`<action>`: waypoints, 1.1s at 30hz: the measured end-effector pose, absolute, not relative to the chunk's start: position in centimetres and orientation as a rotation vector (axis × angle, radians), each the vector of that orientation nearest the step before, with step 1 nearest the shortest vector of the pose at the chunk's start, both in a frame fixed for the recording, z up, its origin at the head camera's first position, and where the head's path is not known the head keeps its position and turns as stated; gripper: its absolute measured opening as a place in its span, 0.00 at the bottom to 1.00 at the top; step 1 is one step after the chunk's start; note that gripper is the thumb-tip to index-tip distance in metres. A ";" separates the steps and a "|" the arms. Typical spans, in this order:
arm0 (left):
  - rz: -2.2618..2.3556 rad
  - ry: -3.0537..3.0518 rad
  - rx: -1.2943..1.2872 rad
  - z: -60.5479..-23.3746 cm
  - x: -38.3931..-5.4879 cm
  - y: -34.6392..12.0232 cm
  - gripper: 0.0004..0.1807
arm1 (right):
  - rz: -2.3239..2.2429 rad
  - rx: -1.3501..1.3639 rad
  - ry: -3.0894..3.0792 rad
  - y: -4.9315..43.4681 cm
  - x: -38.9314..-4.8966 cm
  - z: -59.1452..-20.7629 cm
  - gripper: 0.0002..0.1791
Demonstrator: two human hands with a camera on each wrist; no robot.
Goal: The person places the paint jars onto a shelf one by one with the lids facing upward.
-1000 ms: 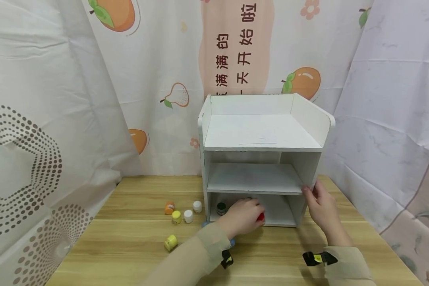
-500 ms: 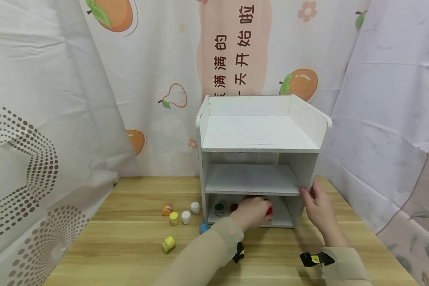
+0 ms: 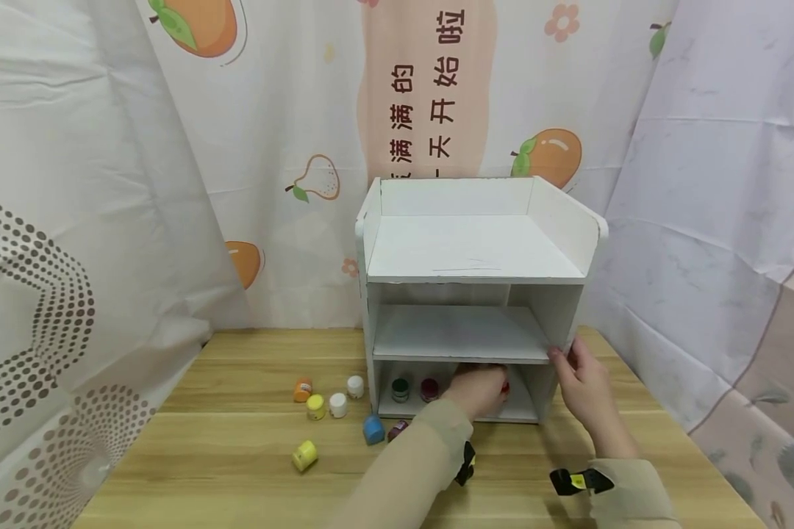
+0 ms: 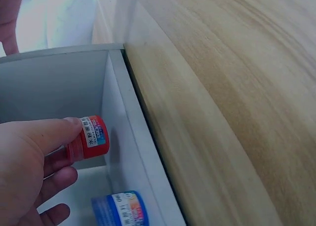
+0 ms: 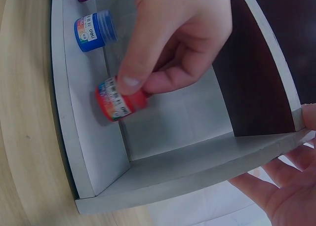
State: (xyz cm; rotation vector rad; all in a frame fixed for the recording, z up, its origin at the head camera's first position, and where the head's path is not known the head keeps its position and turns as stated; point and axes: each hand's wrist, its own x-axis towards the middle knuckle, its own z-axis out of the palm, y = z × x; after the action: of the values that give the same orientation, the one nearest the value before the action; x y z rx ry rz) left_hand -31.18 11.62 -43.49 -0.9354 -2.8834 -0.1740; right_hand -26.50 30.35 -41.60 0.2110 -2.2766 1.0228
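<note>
In the bottom compartment of the white shelf unit [image 3: 476, 250], my left hand [image 3: 479, 389] pinches a red paint jar [image 4: 94, 137] between thumb and fingers. The jar is tilted close over the compartment floor; my hand mostly hides it in the head view. A blue paint jar [image 5: 94, 31] stands beside it. Farther left along the same floor are a purple jar [image 3: 429, 390] and a dark green jar [image 3: 400, 390]. My right hand [image 3: 587, 389] grips the unit's right side panel, thumb at the front edge and fingers on the outer face.
Left of the unit, the wooden table [image 3: 238, 441] bears two yellow jars, one upright [image 3: 315, 407], two white jars, one nearer [image 3: 338, 404], and an orange jar [image 3: 303, 389]. A blue jar [image 3: 373, 430] and a dark purple jar [image 3: 398, 430] lie before the unit.
My left hand has moved right and deeper into the bottom compartment with the red paint jar, uncovering the purple jar and those in front. The right hand keeps its grip.
</note>
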 end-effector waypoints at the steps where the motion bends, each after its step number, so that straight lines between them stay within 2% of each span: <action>1: -0.131 -2.865 -0.925 -43.6 -31.2 11.7 0.11 | 1.030 0.214 -2.272 30.3 -26.5 -41.6 0.23; 7: 0.001 -2.794 -0.921 -44.3 -31.7 11.8 0.10 | 1.047 0.213 -2.258 30.2 -26.4 -41.7 0.22; 12: -0.165 -2.894 -0.982 -44.2 -32.3 11.5 0.11 | 1.035 0.199 -2.256 30.1 -26.4 -41.7 0.21; 19: -0.373 -3.041 -0.950 -43.4 -32.6 11.0 0.05 | 1.051 0.217 -2.255 30.2 -26.6 -41.7 0.22; 25: -0.328 -2.999 -0.924 -43.8 -32.5 11.2 0.10 | 1.054 0.226 -2.259 30.3 -26.6 -41.7 0.22; 33: -0.327 -2.989 -0.891 -44.1 -32.2 12.0 0.10 | 1.059 0.221 -2.261 30.4 -26.5 -41.6 0.22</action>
State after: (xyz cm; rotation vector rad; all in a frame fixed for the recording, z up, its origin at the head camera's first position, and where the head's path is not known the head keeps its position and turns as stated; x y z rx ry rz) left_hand -32.25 11.95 -44.08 -0.8914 -2.9891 -0.3271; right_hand -26.52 30.38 -41.62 0.2211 -2.2614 1.0588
